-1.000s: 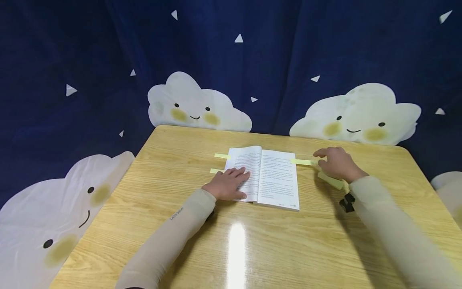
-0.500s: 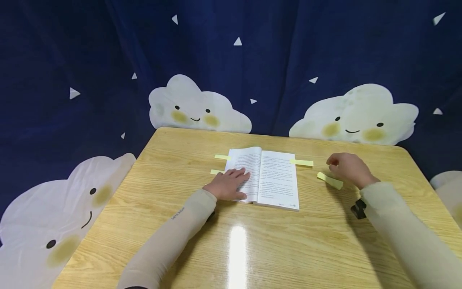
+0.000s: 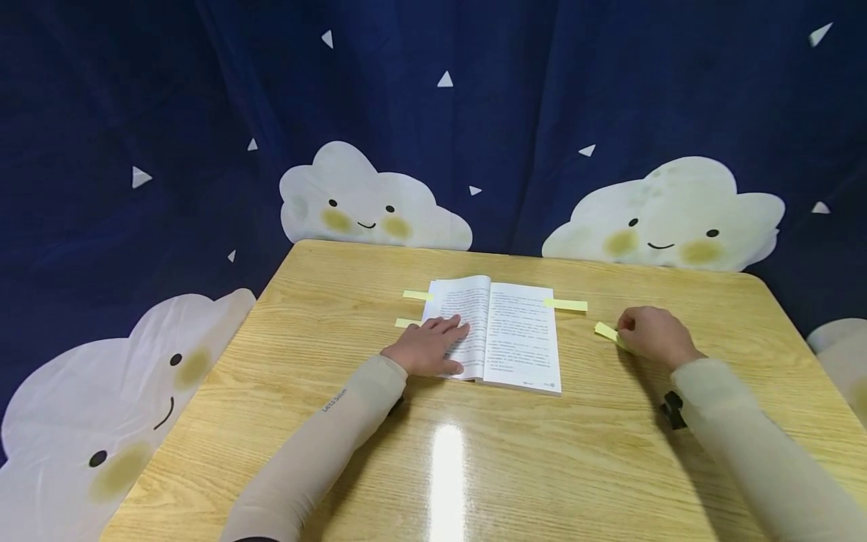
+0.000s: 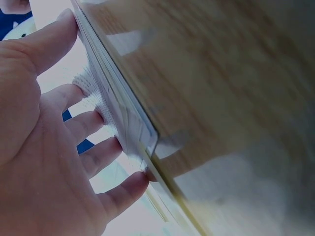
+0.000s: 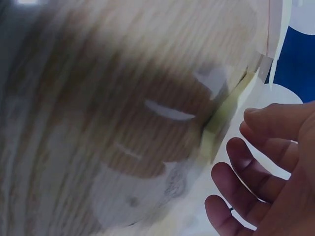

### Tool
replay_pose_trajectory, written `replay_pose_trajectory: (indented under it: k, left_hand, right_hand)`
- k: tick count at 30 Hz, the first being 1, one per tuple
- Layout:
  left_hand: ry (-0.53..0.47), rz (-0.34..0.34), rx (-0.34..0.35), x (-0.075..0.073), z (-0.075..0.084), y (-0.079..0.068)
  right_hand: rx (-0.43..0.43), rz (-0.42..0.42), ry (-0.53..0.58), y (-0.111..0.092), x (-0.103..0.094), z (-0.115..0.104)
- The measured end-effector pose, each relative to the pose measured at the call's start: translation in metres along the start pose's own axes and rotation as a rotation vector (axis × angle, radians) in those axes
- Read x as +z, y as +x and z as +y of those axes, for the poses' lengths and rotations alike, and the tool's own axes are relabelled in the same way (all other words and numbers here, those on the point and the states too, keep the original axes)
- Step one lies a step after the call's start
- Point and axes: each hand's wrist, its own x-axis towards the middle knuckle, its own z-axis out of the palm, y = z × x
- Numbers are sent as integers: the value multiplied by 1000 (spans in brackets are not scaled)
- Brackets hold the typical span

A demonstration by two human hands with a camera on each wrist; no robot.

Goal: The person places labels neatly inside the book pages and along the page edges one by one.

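An open book (image 3: 521,339) lies on the wooden table in the head view. My left hand (image 3: 425,348) rests on its left page with the fingers spread; the left wrist view has the fingertips against the page (image 4: 91,81). To the book's right, my right hand (image 3: 655,335) hovers over a loose yellow sticky-note strip (image 3: 606,331) and covers part of it. Thumb and fingers are loosely bent in the right wrist view, with a visible gap to the yellow strip (image 5: 224,115). Another yellow sticky note (image 3: 569,305) sticks out from the right page's edge.
Two yellow tabs, an upper tab (image 3: 415,294) and a lower tab (image 3: 405,323), jut from the book's left side. The wooden table (image 3: 555,467) ends at a dark blue curtain (image 3: 515,113) printed with clouds.
My right hand has moved right, away from the sticky note on the right page, then lowered over the loose strip. The left hand has stayed on the left page.
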Motion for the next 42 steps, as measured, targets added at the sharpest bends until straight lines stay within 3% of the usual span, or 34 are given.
replay_pose_trajectory:
  k: [42]
  left_hand:
    - [-7,2,-8,1,0,3]
  right_hand:
    - [45,49,-20,-5,9,2]
